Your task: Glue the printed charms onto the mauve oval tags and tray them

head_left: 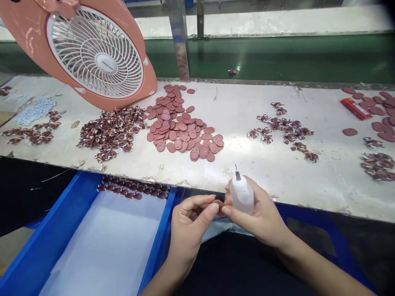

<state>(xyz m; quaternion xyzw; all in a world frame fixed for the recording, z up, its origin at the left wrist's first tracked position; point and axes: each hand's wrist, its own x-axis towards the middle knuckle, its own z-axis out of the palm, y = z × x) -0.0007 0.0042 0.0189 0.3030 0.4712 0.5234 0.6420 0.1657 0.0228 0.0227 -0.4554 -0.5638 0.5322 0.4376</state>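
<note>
Between the thumb and fingers of my left hand (191, 224) is a reddish-brown oval disc (219, 208), held just beyond the bench's front edge. My right hand (262, 213) is wrapped around a translucent squeeze bottle (242, 195) with a thin needle tip pointing up. Its thumb also comes up to the disc's right side. Ahead of my hands lies a heap of similar oval discs (182, 131), some with small holes. To its left is a big pile of small dark-red figures (112, 129) with white bits.
A pink fan (98, 57) stands on the white bench (228, 119). Below, a blue crate (70, 205) holds rows of assembled pieces (132, 188) on a white sheet. More figures (288, 129) and a red packet (354, 109) lie rightward. A green conveyor belt (277, 57) runs behind.
</note>
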